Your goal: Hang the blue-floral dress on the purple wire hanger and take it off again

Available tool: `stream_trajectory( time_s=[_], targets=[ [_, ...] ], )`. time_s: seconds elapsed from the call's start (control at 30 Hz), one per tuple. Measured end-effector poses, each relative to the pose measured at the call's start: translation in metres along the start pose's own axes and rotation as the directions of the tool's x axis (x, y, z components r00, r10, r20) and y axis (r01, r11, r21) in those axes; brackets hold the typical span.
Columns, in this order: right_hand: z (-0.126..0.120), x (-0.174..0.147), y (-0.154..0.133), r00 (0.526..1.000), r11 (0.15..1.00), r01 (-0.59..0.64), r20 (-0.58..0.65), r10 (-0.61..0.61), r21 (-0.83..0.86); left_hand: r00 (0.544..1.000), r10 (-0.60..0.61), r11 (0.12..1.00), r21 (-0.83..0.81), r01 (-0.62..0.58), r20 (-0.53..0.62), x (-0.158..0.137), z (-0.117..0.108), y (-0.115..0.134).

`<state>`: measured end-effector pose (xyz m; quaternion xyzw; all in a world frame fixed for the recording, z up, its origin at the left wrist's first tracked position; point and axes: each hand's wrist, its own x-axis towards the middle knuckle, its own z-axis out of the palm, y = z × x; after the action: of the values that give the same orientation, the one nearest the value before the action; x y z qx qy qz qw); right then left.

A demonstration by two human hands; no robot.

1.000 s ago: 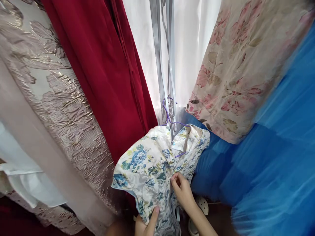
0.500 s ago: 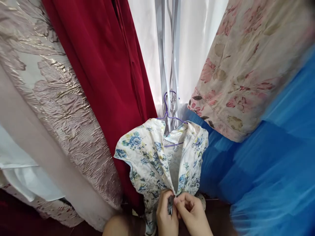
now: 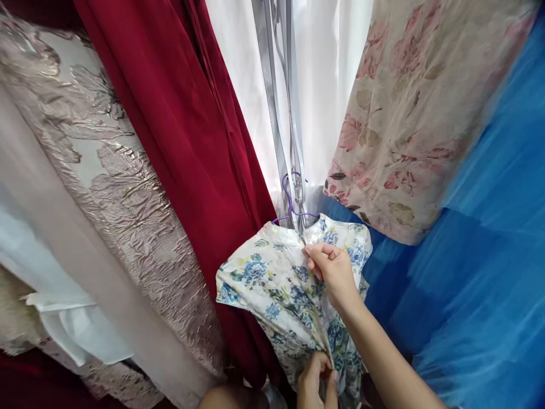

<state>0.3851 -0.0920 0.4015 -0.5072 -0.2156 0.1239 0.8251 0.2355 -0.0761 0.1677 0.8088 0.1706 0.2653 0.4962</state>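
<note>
While the left hand [image 3: 317, 378] pinches the lower fabric of the blue-flowered dress [image 3: 276, 284] at the bottom edge of view, the right hand [image 3: 334, 270] grips its neckline just below the purple hanger [image 3: 289, 199]. It looks light, soft and limp, best held at collar and seam, with red fabric [image 3: 191, 125] beside it.

clothes shop or wardrobe: hanging dresses [image 3: 179, 113]
</note>
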Motion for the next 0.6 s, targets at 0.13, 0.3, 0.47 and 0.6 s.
stream_trajectory(
  time_s=[0.13,0.3,0.47,0.6],
  targets=[
    [0.011,0.013,-0.007,0.999,0.997,0.053,0.0,-0.053,0.047,0.998,0.045,0.999,-0.013,-0.044,0.039,0.001,-0.019,-0.009],
    [0.01,0.002,-0.004,0.995,0.997,0.075,0.06,-0.076,0.009,0.982,0.186,0.975,0.126,-0.184,-0.005,0.036,-0.072,0.041],
    [0.005,-0.008,-0.013,0.987,0.99,0.125,0.108,-0.117,-0.065,0.786,0.586,0.804,0.265,-0.532,-0.197,0.114,-0.115,0.15],
    [0.002,-0.004,-0.018,0.978,0.983,0.163,0.147,-0.15,-0.084,0.752,0.655,0.728,0.327,-0.603,-0.073,0.169,-0.125,0.203]
  ],
)
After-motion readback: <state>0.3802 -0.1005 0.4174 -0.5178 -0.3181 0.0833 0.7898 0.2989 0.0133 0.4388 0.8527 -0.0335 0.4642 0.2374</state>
